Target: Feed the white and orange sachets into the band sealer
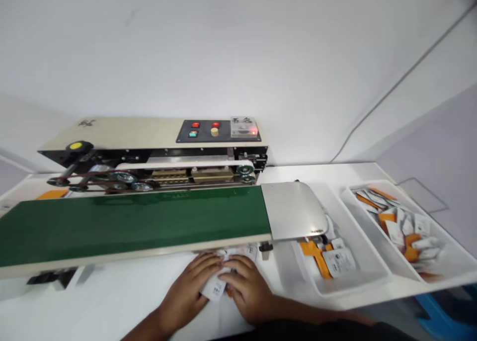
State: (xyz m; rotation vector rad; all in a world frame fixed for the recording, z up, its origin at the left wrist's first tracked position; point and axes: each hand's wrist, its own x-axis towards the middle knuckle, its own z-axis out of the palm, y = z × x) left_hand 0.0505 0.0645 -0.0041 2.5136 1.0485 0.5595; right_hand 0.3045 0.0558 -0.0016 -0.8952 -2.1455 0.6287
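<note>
Just below the front edge of the sealing machine's green conveyor belt (141,219), both hands work close together over the white table. My left hand (191,292) has its fingers bent round a small white printed packet (213,288). My right hand (249,290) grips the same packet from the other side, fingertips nearly meeting the left ones. A bit of orange shows under the right fingers. Another white packet (249,252) lies partly hidden behind the right hand, beneath the belt's edge.
The band sealer (122,132) stands against the wall, with a metal end plate (294,211) on the right. Two white bins, a nearer bin (357,286) and a farther bin (443,276), hold white and orange packets. A blue object (439,313) is at lower right.
</note>
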